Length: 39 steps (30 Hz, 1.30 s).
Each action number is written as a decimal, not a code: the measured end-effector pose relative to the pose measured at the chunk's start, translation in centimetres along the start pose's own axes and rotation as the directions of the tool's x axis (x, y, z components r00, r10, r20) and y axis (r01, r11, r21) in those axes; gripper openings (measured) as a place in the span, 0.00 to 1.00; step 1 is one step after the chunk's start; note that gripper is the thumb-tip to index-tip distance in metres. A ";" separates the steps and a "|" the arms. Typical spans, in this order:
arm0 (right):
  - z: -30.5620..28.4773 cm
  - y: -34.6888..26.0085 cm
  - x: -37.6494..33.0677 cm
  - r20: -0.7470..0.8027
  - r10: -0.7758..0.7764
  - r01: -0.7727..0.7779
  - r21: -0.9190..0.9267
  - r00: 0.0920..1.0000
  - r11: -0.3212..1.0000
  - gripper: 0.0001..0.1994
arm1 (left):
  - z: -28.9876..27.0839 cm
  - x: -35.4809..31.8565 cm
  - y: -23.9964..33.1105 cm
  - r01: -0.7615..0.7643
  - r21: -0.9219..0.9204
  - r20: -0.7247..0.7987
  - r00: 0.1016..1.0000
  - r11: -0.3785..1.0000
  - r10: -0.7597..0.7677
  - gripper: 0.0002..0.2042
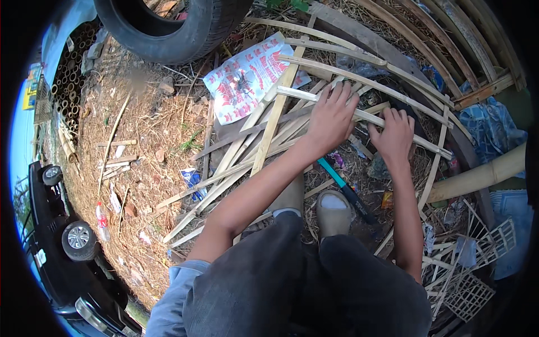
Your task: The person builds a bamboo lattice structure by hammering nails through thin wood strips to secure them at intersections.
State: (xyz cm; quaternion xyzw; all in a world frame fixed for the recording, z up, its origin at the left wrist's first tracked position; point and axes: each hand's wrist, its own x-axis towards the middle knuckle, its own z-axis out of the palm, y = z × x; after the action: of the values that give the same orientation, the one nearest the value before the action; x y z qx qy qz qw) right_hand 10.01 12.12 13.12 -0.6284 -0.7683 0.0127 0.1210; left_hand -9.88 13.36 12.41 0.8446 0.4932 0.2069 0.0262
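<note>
My left hand (335, 115) is closed over a pale split bamboo strip (368, 117), its fingers bent across the top edge. Farther right along that strip, my right hand (394, 137) grips it with curled fingers and the thumb on the near side. The strip lies across two bamboo crosspieces, a left one (276, 115) and a right one (431, 177). Beyond it, several similar strips (342, 72) run roughly parallel over the same crosspieces. A tool with a teal shaft and black grip (359, 205) lies below my hands, near my shoe; its upper end is hidden.
A tyre (205, 33) lies at the far left beside a printed sheet (241, 76). Loose bamboo strips (216, 185) cross the ground left of my feet. A thick bamboo pole (483, 175) and broken lattice pieces (465, 295) are at right. A black vehicle (53, 236) stands far left.
</note>
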 end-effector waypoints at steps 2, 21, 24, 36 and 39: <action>1.6 -0.8 0.1 0.018 0.004 -0.004 -0.014 1.000 1.000 0.16 | 2.3 0.3 -0.7 0.051 -0.043 0.094 0.995 0.998 -0.047 0.26; 4.3 -0.9 -0.4 -0.133 0.041 -0.053 -0.085 0.990 0.995 0.14 | 5.1 -0.7 -0.1 0.135 -0.188 -0.060 0.987 0.973 -0.148 0.08; 4.6 -0.6 -0.3 -0.142 0.048 -0.058 -0.062 0.989 0.996 0.14 | 4.9 -0.4 0.1 0.156 -0.192 -0.064 0.983 0.969 -0.171 0.08; 3.0 -6.1 2.9 0.328 0.148 -0.116 -0.114 0.933 0.987 0.10 | 4.2 -0.9 -0.8 0.224 -0.147 0.088 0.973 0.964 -0.213 0.15; 4.0 -4.1 1.8 0.154 0.058 -0.044 -0.089 0.986 0.995 0.09 | 1.3 -2.1 1.8 0.264 -0.067 -0.321 0.907 0.962 -0.272 0.24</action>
State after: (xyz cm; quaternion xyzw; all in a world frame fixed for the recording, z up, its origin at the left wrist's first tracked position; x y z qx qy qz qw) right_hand 4.95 13.56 10.23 -0.6495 -0.7590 0.0323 0.0332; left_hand -8.81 10.82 10.98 0.7224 0.5996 0.3439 -0.0186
